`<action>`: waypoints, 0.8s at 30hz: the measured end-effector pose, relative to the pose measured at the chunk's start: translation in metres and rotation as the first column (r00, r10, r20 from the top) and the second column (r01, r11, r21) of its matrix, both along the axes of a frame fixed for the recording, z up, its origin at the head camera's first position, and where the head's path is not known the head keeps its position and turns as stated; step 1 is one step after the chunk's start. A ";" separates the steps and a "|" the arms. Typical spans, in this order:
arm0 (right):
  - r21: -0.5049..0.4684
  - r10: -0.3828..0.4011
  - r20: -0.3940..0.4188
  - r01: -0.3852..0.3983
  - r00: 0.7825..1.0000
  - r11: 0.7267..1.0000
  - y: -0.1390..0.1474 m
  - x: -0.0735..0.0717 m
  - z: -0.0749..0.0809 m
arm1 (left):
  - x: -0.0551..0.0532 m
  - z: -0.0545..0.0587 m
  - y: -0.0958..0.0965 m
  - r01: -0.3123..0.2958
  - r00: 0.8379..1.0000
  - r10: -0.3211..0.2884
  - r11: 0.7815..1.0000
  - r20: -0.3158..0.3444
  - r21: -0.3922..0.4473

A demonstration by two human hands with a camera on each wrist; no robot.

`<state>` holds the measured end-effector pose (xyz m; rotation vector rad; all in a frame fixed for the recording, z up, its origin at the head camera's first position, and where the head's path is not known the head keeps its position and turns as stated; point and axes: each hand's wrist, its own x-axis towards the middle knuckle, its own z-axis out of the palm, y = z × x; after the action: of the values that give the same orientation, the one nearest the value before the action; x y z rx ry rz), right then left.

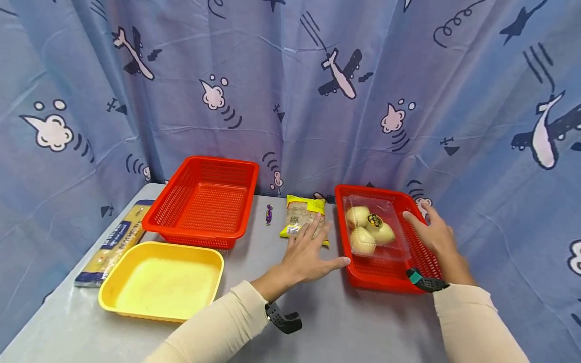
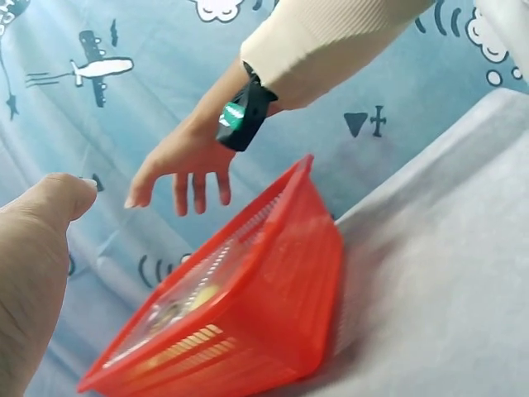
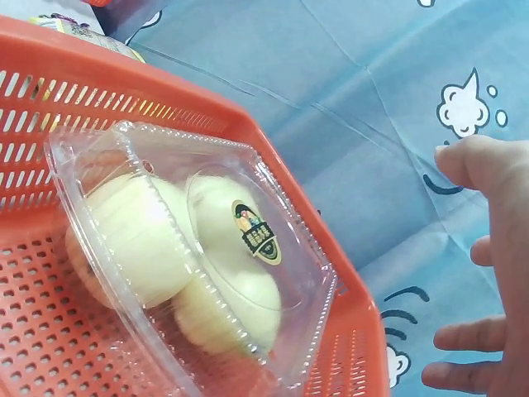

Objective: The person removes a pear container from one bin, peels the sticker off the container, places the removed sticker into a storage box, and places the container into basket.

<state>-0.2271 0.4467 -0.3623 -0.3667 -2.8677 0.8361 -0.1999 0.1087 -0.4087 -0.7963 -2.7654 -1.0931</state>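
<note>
- left hand point(image 1: 306, 257): fingers spread, nothing grasped — yellow packet point(image 1: 301, 210) beneath them, touch unclear
- right hand point(image 1: 434, 234): fingers loose, unclenched — fruit box point(image 1: 375, 233) in red basket point(image 1: 383, 282) left of them

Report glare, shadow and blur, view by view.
Head view: a pale sheen inside the yellow tray, the print on the snack bag too small to read; left wrist view: a soft shadow on the table beside the red basket; right wrist view: bright glints along the ridges of the clear container.
</note>
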 end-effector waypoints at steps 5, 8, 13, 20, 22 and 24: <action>-0.029 -0.007 -0.010 0.007 1.000 1.000 0.008 0.004 -0.006 | 0.002 -0.009 0.021 0.037 0.999 -0.038 0.999 0.031 0.039; -0.030 -0.011 -0.020 0.010 1.000 0.999 0.010 0.006 -0.010 | 0.003 -0.014 0.031 0.045 0.997 -0.047 0.998 0.054 0.046; -0.036 -0.010 0.001 0.010 1.000 0.999 0.009 0.004 -0.017 | 0.000 -0.026 0.044 0.040 0.995 -0.042 0.999 0.088 0.027; -0.065 -0.021 0.047 0.024 0.999 0.998 0.009 0.000 -0.024 | 0.000 -0.035 0.057 0.077 0.991 -0.083 0.995 0.102 0.059; -0.074 -0.028 0.054 0.032 0.998 0.997 0.008 -0.001 -0.026 | 0.001 -0.036 0.060 0.075 0.991 -0.082 0.995 0.108 0.063; -0.086 -0.036 0.063 0.041 0.997 0.995 0.008 -0.002 -0.028 | 0.001 -0.037 0.064 0.074 0.990 -0.081 0.995 0.116 0.061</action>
<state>-0.2288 0.4544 -0.3899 -0.4637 -2.8767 0.9620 -0.1991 0.1727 -0.4453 -0.8659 -2.8056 -1.2661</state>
